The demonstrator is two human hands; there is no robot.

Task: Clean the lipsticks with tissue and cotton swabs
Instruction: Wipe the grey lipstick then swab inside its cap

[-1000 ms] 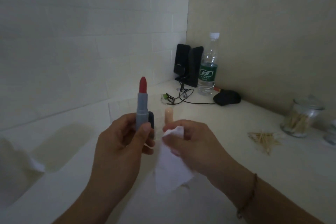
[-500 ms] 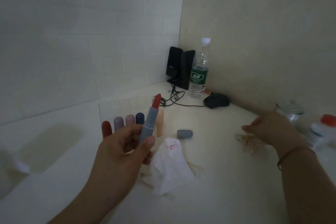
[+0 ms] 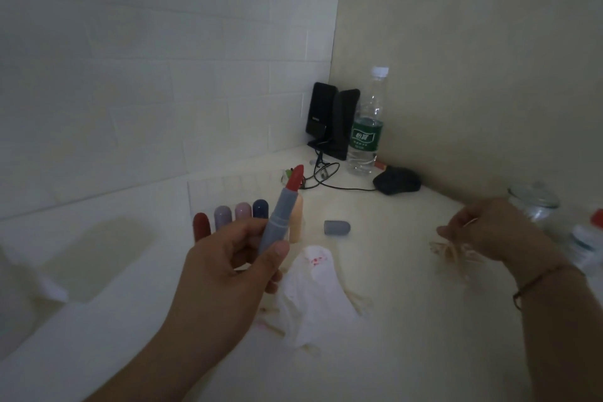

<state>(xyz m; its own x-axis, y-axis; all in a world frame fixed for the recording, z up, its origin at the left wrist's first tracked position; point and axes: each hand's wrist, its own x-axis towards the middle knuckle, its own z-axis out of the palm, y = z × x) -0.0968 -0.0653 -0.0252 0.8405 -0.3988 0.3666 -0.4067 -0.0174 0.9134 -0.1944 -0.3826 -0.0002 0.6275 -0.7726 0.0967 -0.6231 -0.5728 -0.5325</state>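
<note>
My left hand [image 3: 228,271] grips a grey lipstick [image 3: 280,215] tilted to the right, its red tip bare. The grey cap [image 3: 337,227] lies on the table to its right. A white tissue [image 3: 313,297] with red smears lies crumpled below the lipstick. Behind my left hand stand several capped lipsticks [image 3: 241,210] in a row and a peach one [image 3: 296,222]. My right hand [image 3: 489,232] is over a loose pile of cotton swabs [image 3: 453,253] and pinches a swab between thumb and fingers.
A glass jar [image 3: 535,206] and a red-capped white bottle [image 3: 587,238] stand at the right edge. At the back corner are two black speakers [image 3: 329,121], a water bottle [image 3: 367,127], a black mouse [image 3: 396,184] and cables [image 3: 321,173]. Walls enclose the table at back and right.
My right hand let go of the tissue, which now lies on the table, and moved right to the swab pile. The lipstick in my left hand tilted to the right.
</note>
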